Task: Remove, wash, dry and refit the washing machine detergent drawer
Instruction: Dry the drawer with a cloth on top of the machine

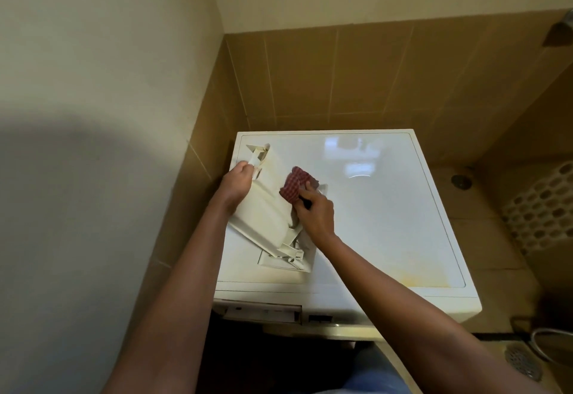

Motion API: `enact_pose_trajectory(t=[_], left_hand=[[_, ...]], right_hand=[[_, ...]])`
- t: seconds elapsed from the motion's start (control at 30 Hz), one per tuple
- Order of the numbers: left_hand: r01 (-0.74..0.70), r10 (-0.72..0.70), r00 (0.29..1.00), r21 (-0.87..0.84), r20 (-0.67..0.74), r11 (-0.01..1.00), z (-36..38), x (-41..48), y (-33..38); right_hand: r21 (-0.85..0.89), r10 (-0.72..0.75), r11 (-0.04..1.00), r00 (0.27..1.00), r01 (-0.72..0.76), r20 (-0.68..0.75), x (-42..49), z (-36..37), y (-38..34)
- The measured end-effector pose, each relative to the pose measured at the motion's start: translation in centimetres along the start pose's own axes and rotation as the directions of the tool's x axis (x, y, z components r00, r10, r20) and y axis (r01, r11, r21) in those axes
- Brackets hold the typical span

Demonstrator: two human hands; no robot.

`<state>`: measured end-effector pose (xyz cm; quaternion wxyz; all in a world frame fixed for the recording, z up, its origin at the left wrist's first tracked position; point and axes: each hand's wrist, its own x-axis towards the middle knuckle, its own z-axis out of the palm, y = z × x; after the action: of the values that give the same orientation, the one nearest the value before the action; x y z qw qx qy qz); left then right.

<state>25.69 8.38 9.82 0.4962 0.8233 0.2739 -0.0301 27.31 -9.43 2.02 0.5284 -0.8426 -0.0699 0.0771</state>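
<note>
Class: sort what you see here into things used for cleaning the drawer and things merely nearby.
In use: detergent drawer, checked cloth, left hand, right hand, washing machine, empty drawer slot.

Nearby only: perforated laundry basket, floor drain.

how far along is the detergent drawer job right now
Removal looks done: the drawer slot in the washing machine front is empty. Whether it was washed can't be told. Drying is in hand: the left hand steadies the detergent drawer on the machine's top while the right hand presses a red checked cloth against it. Refitting is left.
</note>
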Motion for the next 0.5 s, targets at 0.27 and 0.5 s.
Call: enact_pose_trajectory(t=[0.27, 0.5], left_hand=[[0.013, -0.014, 0.997, -0.029, -0.07, 1.0, 0.6, -0.3, -0.4], [0.047, -0.051, 0.993, -0.045, -0.107, 0.998, 1.2, -0.5, -0.2]], right_hand=[[-0.073, -0.367, 0.93, 0.921, 0.36, -0.131, 0.1, 0.5, -8.1], [-0.119, -0.116, 0.986, 0.993, 0.114, -0.008, -0.9, -0.3, -2.4]])
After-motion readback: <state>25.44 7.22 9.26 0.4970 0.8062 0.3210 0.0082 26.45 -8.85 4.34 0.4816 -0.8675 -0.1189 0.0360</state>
